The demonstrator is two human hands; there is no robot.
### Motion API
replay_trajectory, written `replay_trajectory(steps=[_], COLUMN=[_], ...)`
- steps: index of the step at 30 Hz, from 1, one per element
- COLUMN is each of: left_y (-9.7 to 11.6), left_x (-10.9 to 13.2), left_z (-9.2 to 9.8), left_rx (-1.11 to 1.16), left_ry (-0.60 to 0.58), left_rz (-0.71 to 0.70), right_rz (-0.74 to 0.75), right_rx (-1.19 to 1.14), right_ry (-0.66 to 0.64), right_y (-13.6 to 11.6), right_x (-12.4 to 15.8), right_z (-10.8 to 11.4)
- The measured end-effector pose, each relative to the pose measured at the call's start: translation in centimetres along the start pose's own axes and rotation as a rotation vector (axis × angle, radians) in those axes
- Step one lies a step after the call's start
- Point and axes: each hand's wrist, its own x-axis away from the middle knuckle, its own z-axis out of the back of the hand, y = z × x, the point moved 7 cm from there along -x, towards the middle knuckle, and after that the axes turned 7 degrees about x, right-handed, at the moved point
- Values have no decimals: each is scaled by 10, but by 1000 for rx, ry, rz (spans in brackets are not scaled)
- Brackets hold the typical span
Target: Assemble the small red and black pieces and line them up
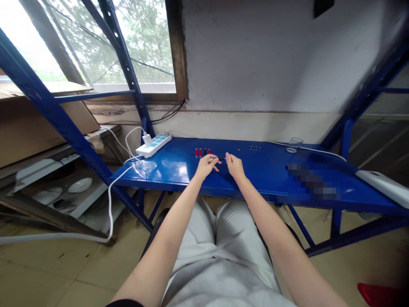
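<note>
My left grip pinches one end of a short, thin black rod, and my right grip closes on the other, so it lies level between the two, over the glossy blue bench. Just beyond my left grip sits a row of small cylinders, three red and one black. Past my right grip lie several tiny metallic pieces; farther right is a clear, round-rimmed cup. Well left of both grips rests a white rectangular power strip.
</note>
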Motion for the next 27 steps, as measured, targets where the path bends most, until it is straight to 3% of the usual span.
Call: replay_trajectory(steps=[21, 27], left_y=[-3, -1], left_x=[1, 3], left_z=[2, 8], left_rx=[-47, -119], left_ry=[79, 125], left_rz=[63, 18], right_rz=[13, 24], right_rx=[29, -13], right_ry=[-4, 3], right_y=[-5, -5], right_x=[1, 2], right_z=[0, 2])
